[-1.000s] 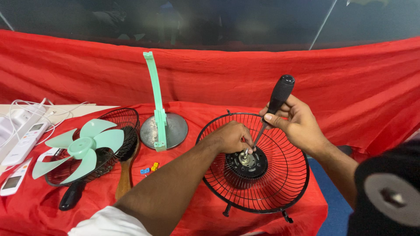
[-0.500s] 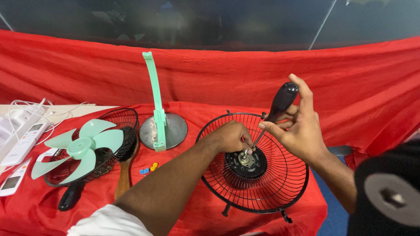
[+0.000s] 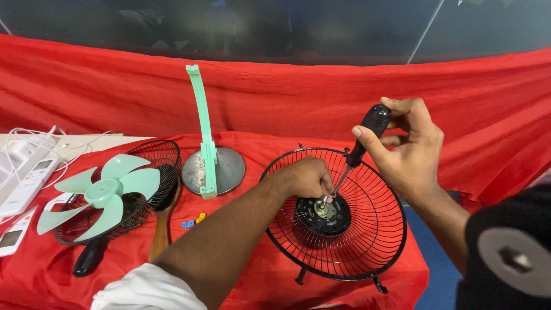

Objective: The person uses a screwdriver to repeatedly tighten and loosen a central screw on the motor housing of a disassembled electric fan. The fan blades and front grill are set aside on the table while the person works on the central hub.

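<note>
A black wire fan guard point(image 3: 373, 241) rests on the red cloth, with a round black motor hub point(image 3: 321, 217) at its centre. My left hand point(image 3: 304, 177) reaches into the guard, its fingertips pinched on something small at the hub's shaft. My right hand point(image 3: 410, 150) grips the black handle of a screwdriver point(image 3: 360, 144). The shaft slants down and left, and its tip meets the hub right by my left fingers.
A mint green fan blade point(image 3: 103, 189) lies on a second black guard point(image 3: 155, 161) at the left. A round metal base with a green upright point(image 3: 205, 138) stands behind. A wooden-handled tool point(image 3: 160, 238), small coloured bits point(image 3: 194, 221), white remotes point(image 3: 26, 186) and cables lie nearby.
My right hand let its fingers off the screwdriver handle half a second ago, then closed around it again. The left hand and the guard have stayed put.
</note>
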